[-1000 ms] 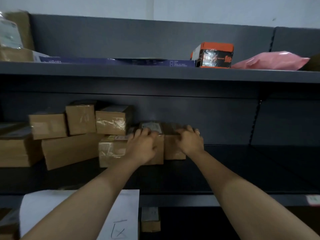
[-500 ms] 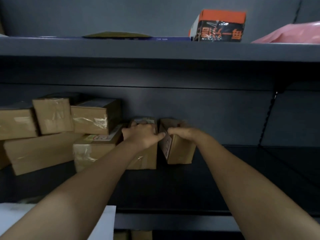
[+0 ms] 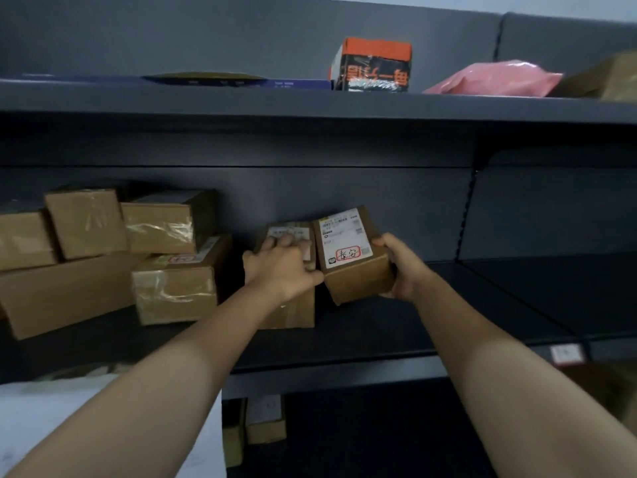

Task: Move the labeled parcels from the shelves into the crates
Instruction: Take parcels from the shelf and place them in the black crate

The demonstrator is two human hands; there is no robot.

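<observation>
Just right of the frame's centre, the right hand (image 3: 403, 267) clasps a small parcel (image 3: 351, 270). The thumb is hooked over its upper right edge and the palm cups its right side. The parcel is tipped so that its white label with the red stamp faces the camera, and its lower corner hangs just above the middle shelf (image 3: 379, 329). It is a stiff, sharp-cornered block of brown corrugated card. Since one hand spans it, it is probably light and not fragile to squeeze. The glossy label and tape could slide under the fingers, so the bare card sides are the safer hold.

Touching its left side stands a second parcel (image 3: 293, 312), taller and upright on the shelf. The left hand (image 3: 279, 267) lies over its top with fingers spread across the label and the thumb reaching toward the tipped parcel — resting rather than clenching, though the dim light makes that hard to confirm.

At the left of the frame sit stacked brown boxes (image 3: 86, 236) with shiny tape. On the shelf above are an orange-topped box (image 3: 374, 65) and a soft pink bag (image 3: 496, 79). No crate is in view.
</observation>
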